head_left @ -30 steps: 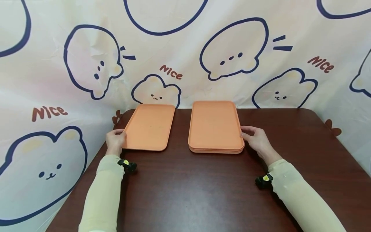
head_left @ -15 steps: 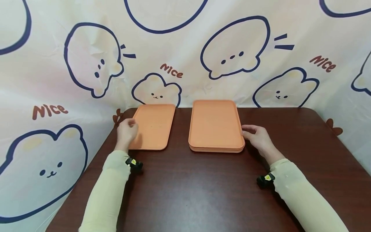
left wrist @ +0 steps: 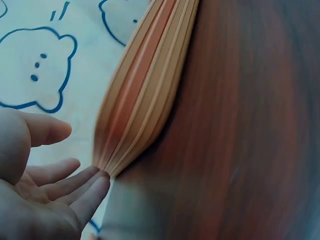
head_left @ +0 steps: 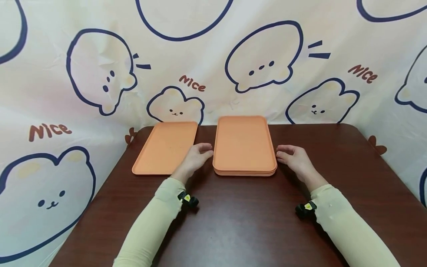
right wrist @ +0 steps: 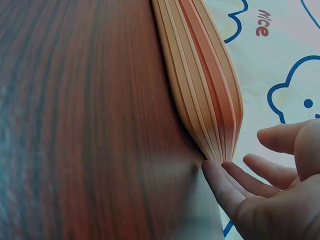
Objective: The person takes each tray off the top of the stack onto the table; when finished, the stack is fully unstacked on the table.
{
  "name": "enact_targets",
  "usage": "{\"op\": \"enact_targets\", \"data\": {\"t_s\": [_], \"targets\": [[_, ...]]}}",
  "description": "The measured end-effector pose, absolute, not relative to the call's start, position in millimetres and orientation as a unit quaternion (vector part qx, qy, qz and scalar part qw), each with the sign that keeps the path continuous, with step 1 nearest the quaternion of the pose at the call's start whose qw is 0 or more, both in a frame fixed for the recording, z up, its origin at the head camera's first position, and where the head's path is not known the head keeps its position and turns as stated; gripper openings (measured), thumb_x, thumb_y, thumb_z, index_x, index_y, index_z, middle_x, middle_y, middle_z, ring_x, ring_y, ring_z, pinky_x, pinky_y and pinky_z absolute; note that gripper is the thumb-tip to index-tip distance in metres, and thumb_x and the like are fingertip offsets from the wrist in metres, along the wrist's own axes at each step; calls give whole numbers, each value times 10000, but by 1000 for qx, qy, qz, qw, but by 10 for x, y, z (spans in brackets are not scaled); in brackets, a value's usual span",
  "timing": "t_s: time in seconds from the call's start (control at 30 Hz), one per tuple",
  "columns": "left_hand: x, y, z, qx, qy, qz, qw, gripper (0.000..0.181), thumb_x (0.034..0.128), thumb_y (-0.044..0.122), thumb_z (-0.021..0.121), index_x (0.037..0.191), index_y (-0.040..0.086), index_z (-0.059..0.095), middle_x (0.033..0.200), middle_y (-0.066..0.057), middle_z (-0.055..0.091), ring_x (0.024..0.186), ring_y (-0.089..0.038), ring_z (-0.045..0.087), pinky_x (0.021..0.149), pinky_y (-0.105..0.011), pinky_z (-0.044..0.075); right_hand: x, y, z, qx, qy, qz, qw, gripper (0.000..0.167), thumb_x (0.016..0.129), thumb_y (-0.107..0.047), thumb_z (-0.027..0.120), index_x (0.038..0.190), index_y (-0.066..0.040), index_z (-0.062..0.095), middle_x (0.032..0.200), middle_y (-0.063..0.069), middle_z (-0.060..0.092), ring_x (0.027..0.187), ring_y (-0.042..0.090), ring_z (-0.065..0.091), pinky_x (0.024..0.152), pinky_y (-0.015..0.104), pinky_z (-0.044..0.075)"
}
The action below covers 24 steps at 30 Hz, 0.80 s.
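Note:
A stack of several orange rectangular trays (head_left: 245, 144) lies at the back middle of the table. To its left is a single orange tray (head_left: 165, 142), partly covered by the left forearm and hand. My left hand (head_left: 196, 157) is beside the stack's left edge, thumb apart from the other fingers; in the left wrist view its fingertips (left wrist: 102, 182) meet or nearly meet the trays' side. On the opposite side, my right hand (head_left: 295, 159) has loosely extended fingers at the stack's right edge. Its fingertips (right wrist: 211, 167) appear to touch the tray sides, with the thumb away from them.
Under everything is a dark brown wooden table (head_left: 227, 222). A pale cloth (head_left: 213, 55) with blue-outlined cartoon bears hangs behind and at the sides. Each wrist wears a small black camera, such as the left one (head_left: 188, 199).
My left hand has let go of the single tray's left edge and moved right across it to the stack. My right hand stays by the stack's right edge.

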<state>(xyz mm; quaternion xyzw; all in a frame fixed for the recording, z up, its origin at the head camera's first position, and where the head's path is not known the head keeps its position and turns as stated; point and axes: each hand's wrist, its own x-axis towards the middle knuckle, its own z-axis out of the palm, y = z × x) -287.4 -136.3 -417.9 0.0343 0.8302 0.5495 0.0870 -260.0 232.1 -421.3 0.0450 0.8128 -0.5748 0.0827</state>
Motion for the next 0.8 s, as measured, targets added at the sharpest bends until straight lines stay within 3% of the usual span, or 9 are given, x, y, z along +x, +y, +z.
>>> {"op": "enact_targets", "data": {"t_s": [0.37,0.5,0.67,0.8], "targets": [[-2841,-1131,-4316,31,827,558,63,570,1029,27,610,1589,16,505,1582,-191,572,1483,-323,543,1150,-495,529,-2627,2258,-4238,54,830,-546,97,543,1091,-206,637,1579,2,519,1654,237,471,1429,320,544,1136,376,534],[-2839,-1150,-4310,28,829,555,63,582,1026,27,606,1598,16,496,1595,-197,562,1492,-322,536,1155,-495,527,-2643,2211,-4245,60,835,-540,88,531,1075,-192,657,1558,-1,548,1650,237,477,1439,325,505,1141,415,520],[-2840,-1236,-4315,19,829,557,53,587,1018,26,594,1598,22,499,1598,-202,553,1502,-331,519,1164,-497,514,-2660,2118,-4257,60,834,-542,90,525,1075,-190,664,1564,-32,556,1666,204,464,1448,301,481,1081,348,530],[-2835,-1341,-4330,7,828,558,52,572,1037,29,584,1601,20,493,1607,-209,539,1508,-343,511,1173,-504,510,-2676,2011,-4269,56,831,-545,93,517,1071,-176,667,1560,-42,565,1678,191,452,1497,301,435,1142,406,498]]}}
